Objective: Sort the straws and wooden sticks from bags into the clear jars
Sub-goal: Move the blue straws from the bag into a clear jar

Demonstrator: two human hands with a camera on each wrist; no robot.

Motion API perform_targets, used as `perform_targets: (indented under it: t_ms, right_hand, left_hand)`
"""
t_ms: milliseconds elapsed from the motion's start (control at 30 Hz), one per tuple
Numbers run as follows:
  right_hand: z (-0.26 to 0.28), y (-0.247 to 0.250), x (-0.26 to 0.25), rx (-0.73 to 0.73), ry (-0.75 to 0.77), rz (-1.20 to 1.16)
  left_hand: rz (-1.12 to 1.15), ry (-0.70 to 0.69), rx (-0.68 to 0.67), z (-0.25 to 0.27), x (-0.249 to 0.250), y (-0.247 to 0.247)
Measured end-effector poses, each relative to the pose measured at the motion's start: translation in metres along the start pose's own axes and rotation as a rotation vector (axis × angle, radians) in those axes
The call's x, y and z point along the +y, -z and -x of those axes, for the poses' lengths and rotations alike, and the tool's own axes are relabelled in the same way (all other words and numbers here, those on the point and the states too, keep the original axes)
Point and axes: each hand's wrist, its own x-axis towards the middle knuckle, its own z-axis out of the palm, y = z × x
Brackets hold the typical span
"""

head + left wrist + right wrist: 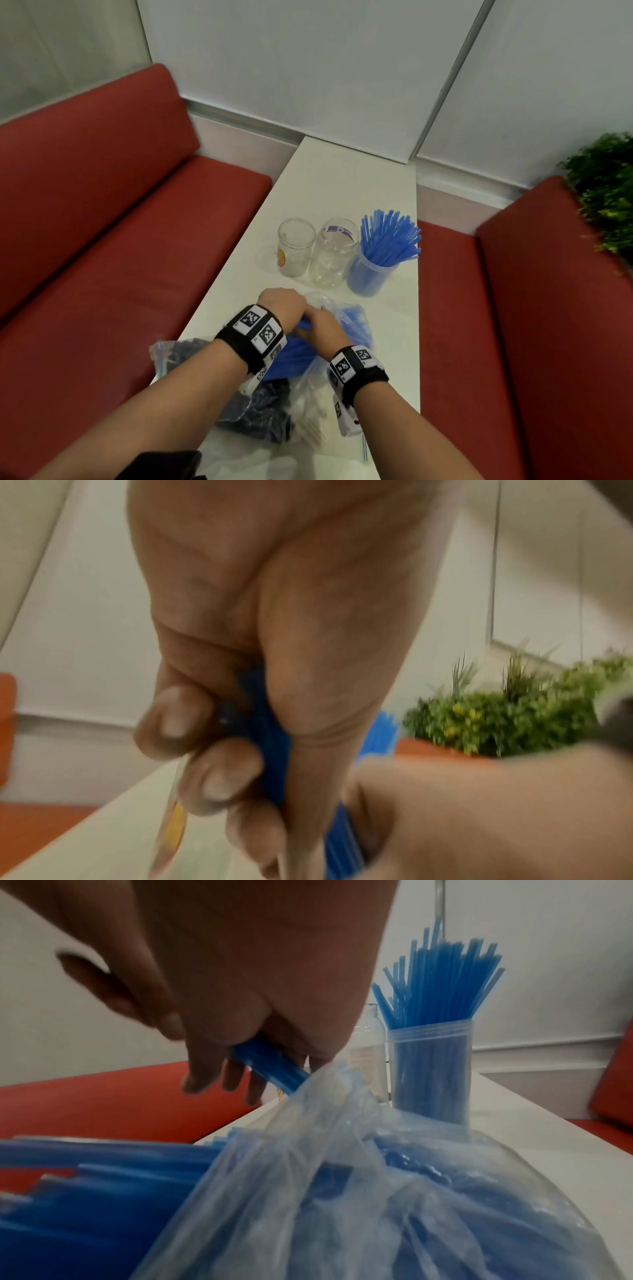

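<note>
Both hands meet over a clear bag of blue straws [354, 323] on the white table [342, 178]. My left hand [282, 303] has its fingers [205, 772] curled round a bundle of blue straws [263, 723]. My right hand [322, 325] grips the same bundle [267, 1066] just where it leaves the bag's mouth [318, 1096]. Behind them stand three clear jars: an empty one with a yellow label [296, 246], an empty one [332, 255] and one full of upright blue straws [371, 270].
Near me lie more clear bags, one with dark straws [263, 411], one with pale sticks [315, 414], one at the table's left edge [178, 356]. Red benches [120, 240] flank the narrow table. A green plant [606, 192] stands at the right.
</note>
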Motion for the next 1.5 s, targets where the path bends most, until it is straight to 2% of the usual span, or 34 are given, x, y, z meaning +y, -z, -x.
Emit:
perform_targets:
  t_ms: [67,133,167,233,300,333,367,433,467,500,533,567,667,800,967,1100,1200,1267,1367,1500]
  right_hand:
    - [-0.002,0.010,-0.006,0.046,-0.021,-0.138]
    - [-0.003,0.027,-0.020,0.106,-0.025,-0.289]
    - [-0.003,0.039,-0.030,0.159,-0.006,-0.387]
    - [-0.003,0.070,-0.052,0.318,0.055,-0.565]
    - [0.003,0.106,-0.079,0.468,0.143,-0.728]
    - [0.007,0.123,-0.091,0.513,0.191,-0.821]
    - [0.010,0.137,-0.103,0.530,0.246,-0.923]
    - [0.015,0.154,-0.120,0.512,0.339,-1.074]
    - [0.016,0.155,-0.125,0.499,0.357,-1.104]
    - [0.018,0.153,-0.129,0.489,0.359,-1.106]
    - [0.019,0.149,-0.130,0.487,0.350,-1.087]
    - [0.020,0.145,-0.130,0.485,0.336,-1.064]
    - [0.027,0.142,-0.128,0.474,0.331,-1.043]
    - [0.029,0.151,-0.124,0.493,0.364,-1.016]
    - [0.028,0.137,-0.116,0.518,0.279,-0.977]
    - [0.030,0.138,-0.106,0.512,0.286,-0.996]
    - [0.030,0.136,-0.096,0.493,0.265,-1.035]
    - [0.028,0.140,-0.084,0.481,0.230,-1.046]
    - [0.021,0.165,-0.057,0.560,0.165,-1.037]
    - [0.001,0.205,-0.016,0.807,0.041,-0.901]
  left_hand:
    - [0.031,-0.058,0.073,0.011,-0.009,0.028]
    - [0.232,-0.142,0.205,0.024,-0.024,0.055]
    - [0.416,-0.197,0.312,0.031,-0.033,0.067]
    - [0.939,-0.288,0.552,0.043,-0.048,0.083]
    - [1.508,-0.257,0.701,0.041,-0.057,0.085]
    - [1.753,-0.185,0.670,0.036,-0.058,0.080]
    - [1.961,-0.109,0.548,0.029,-0.059,0.073]
    - [2.266,-0.032,0.090,0.017,-0.055,0.056]
    - [2.371,-0.035,-0.159,0.013,-0.051,0.048]
    - [2.445,-0.061,-0.350,0.009,-0.046,0.041]
    - [2.487,-0.096,-0.463,0.006,-0.041,0.036]
    - [2.507,-0.120,-0.516,0.004,-0.036,0.033]
    - [2.507,-0.111,-0.520,-0.001,-0.023,0.030]
    - [2.462,-0.004,-0.491,-0.007,-0.017,0.027]
    - [2.344,0.051,-0.572,-0.012,-0.008,0.024]
    - [2.287,0.054,-0.597,-0.022,-0.005,0.012]
    - [2.241,0.071,-0.570,-0.031,-0.003,-0.001]
    - [2.171,0.099,-0.496,-0.035,-0.003,-0.011]
    - [1.813,0.177,-0.282,-0.043,-0.007,-0.023]
    - [0.852,0.189,-0.038,-0.048,-0.022,-0.037]
